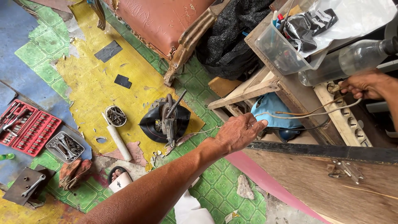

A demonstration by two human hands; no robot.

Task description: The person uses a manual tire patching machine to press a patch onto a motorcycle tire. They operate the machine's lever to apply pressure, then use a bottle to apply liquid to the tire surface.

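the right hand (364, 84) pinches thin, pale wires (306, 113); the left hand (238, 132), fingers loosely open, touches their other end.

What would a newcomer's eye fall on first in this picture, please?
Probably the left hand, stretched across the middle toward pale wires that the right hand grips at the right edge. Next, the red socket set case lying open on the patchy floor at far left.

We see a clear plastic bag (352, 18) with a small white label (323, 15) lying in a clear plastic bin (277, 52) at upper right, and an open red socket-set case (25, 126) on the floor at left.
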